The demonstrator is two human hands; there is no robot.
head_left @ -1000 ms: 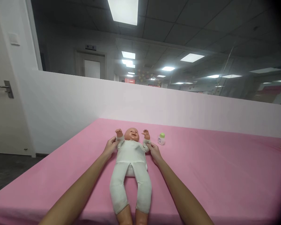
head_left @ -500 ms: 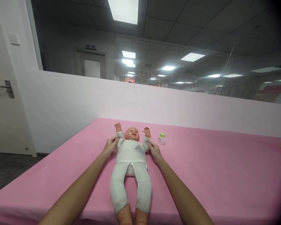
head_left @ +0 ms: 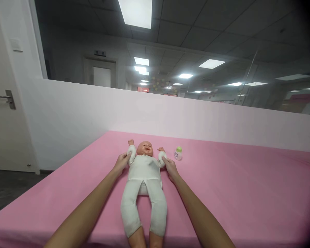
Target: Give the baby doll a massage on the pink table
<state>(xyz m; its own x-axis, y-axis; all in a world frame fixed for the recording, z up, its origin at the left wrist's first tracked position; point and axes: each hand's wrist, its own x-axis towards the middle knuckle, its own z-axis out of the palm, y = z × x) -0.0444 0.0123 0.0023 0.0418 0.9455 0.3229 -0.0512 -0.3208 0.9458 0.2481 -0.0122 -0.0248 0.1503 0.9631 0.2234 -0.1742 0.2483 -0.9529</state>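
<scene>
Hands grip a baby doll (head_left: pixel 144 182) lying face-up on the pink bed (head_left: pixel 235 193): left hand (head_left: pixel 122 162) and right hand (head_left: pixel 169 167) each closed around a sleeved arm; legs untouched, bottle (head_left: pixel 178 153) nearby.

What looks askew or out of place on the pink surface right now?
Nothing stands out. The doll lies straight on its back, the left hand and right hand gripping its sleeves; the small bottle stands upright.
</scene>
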